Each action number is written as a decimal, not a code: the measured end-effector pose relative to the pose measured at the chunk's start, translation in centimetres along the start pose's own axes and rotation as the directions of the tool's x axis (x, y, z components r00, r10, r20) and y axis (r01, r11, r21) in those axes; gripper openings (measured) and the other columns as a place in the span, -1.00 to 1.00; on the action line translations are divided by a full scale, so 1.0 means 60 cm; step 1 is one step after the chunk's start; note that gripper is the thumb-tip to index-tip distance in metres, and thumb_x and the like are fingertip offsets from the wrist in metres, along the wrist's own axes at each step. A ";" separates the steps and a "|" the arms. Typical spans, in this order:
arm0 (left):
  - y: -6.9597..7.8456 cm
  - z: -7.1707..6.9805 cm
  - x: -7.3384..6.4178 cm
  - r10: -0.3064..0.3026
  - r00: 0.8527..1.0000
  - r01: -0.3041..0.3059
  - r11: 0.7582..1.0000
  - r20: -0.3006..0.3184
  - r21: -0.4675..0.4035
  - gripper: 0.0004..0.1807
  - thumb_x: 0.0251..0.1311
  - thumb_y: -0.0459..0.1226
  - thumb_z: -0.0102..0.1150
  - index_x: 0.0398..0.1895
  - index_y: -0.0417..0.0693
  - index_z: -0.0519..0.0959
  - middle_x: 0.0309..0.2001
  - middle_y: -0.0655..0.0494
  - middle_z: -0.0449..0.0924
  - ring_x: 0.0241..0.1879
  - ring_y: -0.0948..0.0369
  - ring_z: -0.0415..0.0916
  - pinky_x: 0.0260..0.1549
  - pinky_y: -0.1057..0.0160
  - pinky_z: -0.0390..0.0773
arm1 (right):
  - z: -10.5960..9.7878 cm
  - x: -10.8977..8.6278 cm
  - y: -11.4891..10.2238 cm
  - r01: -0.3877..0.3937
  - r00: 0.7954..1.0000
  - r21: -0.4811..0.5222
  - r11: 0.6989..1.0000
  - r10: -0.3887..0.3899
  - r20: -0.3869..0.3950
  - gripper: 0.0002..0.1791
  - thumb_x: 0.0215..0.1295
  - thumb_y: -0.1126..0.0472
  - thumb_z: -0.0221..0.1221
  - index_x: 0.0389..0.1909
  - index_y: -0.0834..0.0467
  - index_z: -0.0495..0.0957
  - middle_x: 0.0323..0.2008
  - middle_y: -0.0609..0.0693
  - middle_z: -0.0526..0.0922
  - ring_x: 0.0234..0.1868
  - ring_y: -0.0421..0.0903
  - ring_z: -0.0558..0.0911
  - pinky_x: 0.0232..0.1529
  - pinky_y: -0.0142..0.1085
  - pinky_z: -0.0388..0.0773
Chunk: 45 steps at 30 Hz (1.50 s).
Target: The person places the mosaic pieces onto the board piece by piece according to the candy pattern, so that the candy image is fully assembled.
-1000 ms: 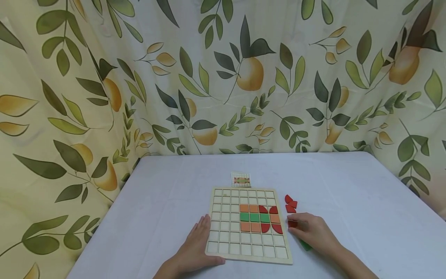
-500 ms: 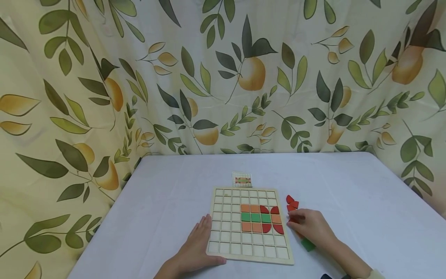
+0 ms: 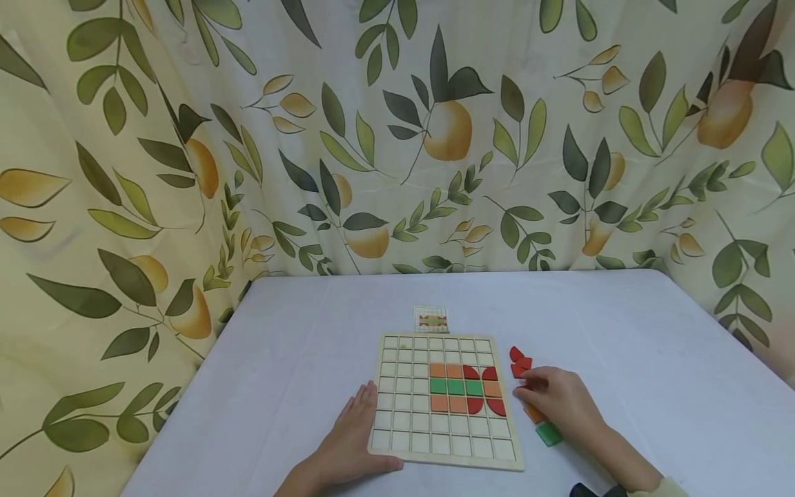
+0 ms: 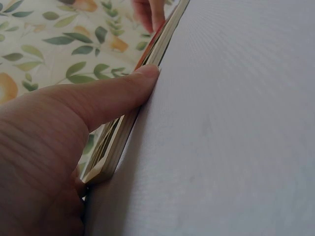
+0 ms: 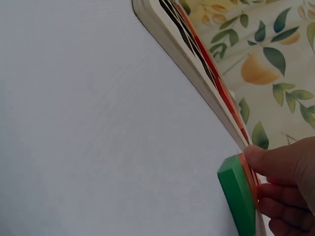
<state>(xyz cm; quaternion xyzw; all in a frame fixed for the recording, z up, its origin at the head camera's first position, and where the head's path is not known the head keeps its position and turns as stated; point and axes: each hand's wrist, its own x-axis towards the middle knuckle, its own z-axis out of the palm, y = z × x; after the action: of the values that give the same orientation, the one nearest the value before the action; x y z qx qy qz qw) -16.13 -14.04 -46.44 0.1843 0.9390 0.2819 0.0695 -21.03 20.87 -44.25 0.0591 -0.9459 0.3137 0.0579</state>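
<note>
The wooden grid board (image 3: 446,462) lies flat, with orange, green and red pieces set in its middle right cells. My left hand (image 3: 344,435) rests at its near left corner, fingers straight along the left side. In the left wrist view, the thumb (image 4: 120,96) presses on the front edge. My right hand (image 3: 562,400) is right of the board, thumb and index close together among loose pieces. A green block (image 3: 549,434) and an orange piece (image 3: 534,414) show beneath it. Other fingers curl in the right wrist view; I cannot tell whether they pinch a piece.
A small pattern card (image 3: 430,319) lies behind the board. Several loose red pieces (image 3: 517,354) are near the board's right edge, past my right fingertips. A white cloth covers the table (image 3: 279,345), and a fruit-print curtain (image 3: 397,138) hangs behind.
My right hand has shifted slightly away from me along the row of loose pieces, uncovering more of the green block and an orange piece. The left hand and board pieces stay in place.
</note>
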 end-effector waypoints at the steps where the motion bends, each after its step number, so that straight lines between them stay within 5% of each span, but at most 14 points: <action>1: 0.000 0.000 0.000 0.001 1.000 -0.001 1.000 0.000 0.000 0.37 -0.27 0.43 0.12 0.40 -0.34 -0.15 0.42 -0.17 -0.20 0.39 0.02 -0.30 0.28 -0.03 -0.16 | -0.001 0.000 0.001 0.000 1.000 0.003 1.000 0.000 0.003 -0.64 -0.01 0.13 0.38 -0.21 0.26 0.63 -0.32 0.00 0.65 -0.25 -0.04 0.55 -0.25 -0.18 0.58; 8: -0.002 0.000 -0.001 0.011 1.000 -0.011 1.000 -0.007 0.006 0.36 -0.25 0.43 0.11 0.40 -0.33 -0.16 0.42 -0.17 -0.20 0.39 0.02 -0.31 0.28 -0.02 -0.17 | -0.008 -0.001 0.007 0.011 0.999 0.035 0.999 -0.013 0.053 -0.70 0.02 0.31 0.33 -0.18 0.28 0.61 -0.26 0.07 0.64 -0.16 0.09 0.56 -0.25 -0.16 0.59; 18: -0.001 0.001 0.000 0.004 1.000 -0.004 1.000 0.001 -0.016 0.37 -0.27 0.43 0.12 0.40 -0.33 -0.16 0.42 -0.17 -0.21 0.40 0.02 -0.32 0.28 -0.04 -0.18 | -0.013 -0.005 0.010 -0.031 0.999 0.000 1.000 0.031 0.044 -0.70 0.00 0.25 0.35 -0.22 0.29 0.63 -0.29 0.09 0.64 -0.20 0.09 0.58 -0.29 -0.18 0.60; 28: -0.001 0.002 0.000 0.011 1.000 -0.011 1.000 -0.004 -0.015 0.37 -0.27 0.42 0.14 0.40 -0.34 -0.16 0.42 -0.17 -0.21 0.40 0.03 -0.31 0.28 -0.04 -0.18 | -0.024 -0.004 0.014 -0.082 0.996 -0.030 0.996 0.083 0.034 -0.71 -0.01 0.22 0.36 -0.28 0.32 0.62 -0.47 -0.03 0.61 -0.42 -0.10 0.53 -0.37 -0.23 0.58; 36: -0.001 0.001 0.002 -0.008 1.000 0.008 1.000 -0.002 -0.023 0.38 -0.30 0.43 0.14 0.41 -0.31 -0.17 0.42 -0.17 -0.21 0.39 0.03 -0.30 0.28 -0.04 -0.18 | -0.038 0.008 0.025 0.012 0.989 0.032 0.999 -0.017 0.147 -0.69 0.05 0.26 0.31 -0.13 0.21 0.61 -0.18 0.08 0.62 -0.08 0.12 0.53 -0.12 -0.01 0.52; 41: -0.002 0.002 0.002 -0.006 1.000 0.006 1.000 -0.001 -0.021 0.38 -0.29 0.43 0.13 0.41 -0.31 -0.19 0.42 -0.16 -0.22 0.39 0.03 -0.31 0.28 -0.04 -0.18 | -0.049 0.013 0.032 0.132 0.957 0.096 0.987 -0.152 0.246 -0.69 0.04 0.39 0.27 -0.14 0.17 0.62 -0.16 0.02 0.62 -0.02 0.12 0.52 -0.08 0.02 0.48; 45: -0.001 0.000 0.002 -0.002 1.000 0.002 1.000 0.000 -0.028 0.37 -0.28 0.42 0.14 0.41 -0.31 -0.18 0.42 -0.16 -0.22 0.39 0.03 -0.31 0.28 -0.05 -0.18 | -0.051 0.015 0.034 0.173 0.936 0.080 0.982 -0.189 0.296 -0.67 -0.01 0.42 0.30 -0.14 0.20 0.62 -0.17 0.04 0.63 -0.05 0.13 0.54 -0.10 -0.01 0.50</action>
<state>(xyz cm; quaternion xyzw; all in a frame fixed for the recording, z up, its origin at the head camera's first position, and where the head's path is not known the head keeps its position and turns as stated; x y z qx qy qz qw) -16.25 -14.06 -46.50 0.1824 0.9352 0.2948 0.0725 -21.99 24.28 -42.86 0.1947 -0.9256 0.3191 -0.0601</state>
